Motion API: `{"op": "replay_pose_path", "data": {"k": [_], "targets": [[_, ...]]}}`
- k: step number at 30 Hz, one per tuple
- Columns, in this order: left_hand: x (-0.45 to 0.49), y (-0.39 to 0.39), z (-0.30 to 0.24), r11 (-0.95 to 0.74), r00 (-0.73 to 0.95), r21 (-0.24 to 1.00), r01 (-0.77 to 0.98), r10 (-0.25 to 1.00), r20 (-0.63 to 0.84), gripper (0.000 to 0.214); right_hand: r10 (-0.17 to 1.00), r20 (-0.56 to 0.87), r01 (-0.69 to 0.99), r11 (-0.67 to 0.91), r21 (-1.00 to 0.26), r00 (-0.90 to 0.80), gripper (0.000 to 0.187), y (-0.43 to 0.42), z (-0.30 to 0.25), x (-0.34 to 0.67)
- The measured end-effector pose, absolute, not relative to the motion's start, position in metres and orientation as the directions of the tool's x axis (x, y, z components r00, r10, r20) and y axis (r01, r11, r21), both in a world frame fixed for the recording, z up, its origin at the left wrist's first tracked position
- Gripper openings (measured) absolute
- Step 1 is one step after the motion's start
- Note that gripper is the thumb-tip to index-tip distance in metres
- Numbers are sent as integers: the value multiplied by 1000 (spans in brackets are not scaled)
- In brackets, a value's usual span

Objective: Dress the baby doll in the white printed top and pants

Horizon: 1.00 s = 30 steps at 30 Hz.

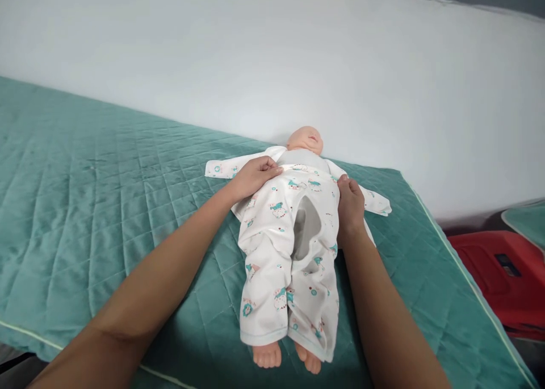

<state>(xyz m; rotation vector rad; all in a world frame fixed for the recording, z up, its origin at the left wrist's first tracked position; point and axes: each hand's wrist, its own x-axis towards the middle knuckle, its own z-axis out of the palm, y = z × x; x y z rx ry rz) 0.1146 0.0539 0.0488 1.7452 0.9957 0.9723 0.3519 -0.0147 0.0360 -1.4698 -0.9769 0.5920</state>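
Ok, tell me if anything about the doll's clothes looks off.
The romper on the doll gapes open below the belly, baring the grey body. The left hand and right hand rest on its chest sides.

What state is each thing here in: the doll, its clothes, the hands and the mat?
Doll: lying on its back, feet bare.
Romper: on the doll, front gaping open at the middle, sleeves spread out flat.
Left hand: resting on the romper at the shoulder, grip unclear.
Right hand: at the romper's other side, fingers curled, grip unclear.
Quilted mat: spread flat under the doll.
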Motion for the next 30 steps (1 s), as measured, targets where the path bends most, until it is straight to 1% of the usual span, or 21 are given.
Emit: {"op": "replay_pose_path", "data": {"k": [3, 5, 7, 10, 13, 15, 17, 19, 22, 27, 30], "targets": [[111, 53, 49, -264, 393, 944, 199, 904, 170, 28, 805, 185, 236, 58, -970, 564, 46, -15, 36, 356], [109, 52, 47, -245, 392, 952, 182, 906, 158, 28, 823, 198, 270, 57, -961, 533, 45, -15, 35, 359], [106, 51, 44, -221, 387, 962, 164, 911, 143, 28, 876, 187, 321, 39, -946, 444, 44, -18, 33, 365], [100, 51, 41, -175, 413, 974, 143, 905, 102, 27, 958, 102, 353, 1, -936, 266, 38, -25, 33, 378], [92, 50, 41, -102, 486, 988, 119, 873, 32, 25, 992, -2, 360, -48, -932, 129, 29, -33, 35, 389], [88, 50, 44, -42, 528, 995, 91, 849, -12, 25, 995, -46, 377, -75, -923, 86, 26, -37, 36, 394], [84, 49, 47, 13, 562, 1000, 19, 827, -21, 25, 995, -37, 412, -71, -908, 91, 22, -37, 36, 395], [83, 48, 49, 74, 581, 991, -112, 814, 5, 27, 991, 17, 481, -51, -875, 136, 19, -35, 35, 395], [85, 47, 51, 166, 549, 945, -280, 836, 16, 29, 976, 78, 579, -57, -813, 204, 16, -31, 30, 394], [90, 49, 47, 247, 435, 888, -389, 899, -59, 31, 953, 102, 669, -122, -733, 286, 19, -27, 26, 392], [91, 50, 44, 246, 355, 874, -418, 930, -92, 30, 946, 115, 674, -127, -728, 303, 22, -28, 26, 390]]}}
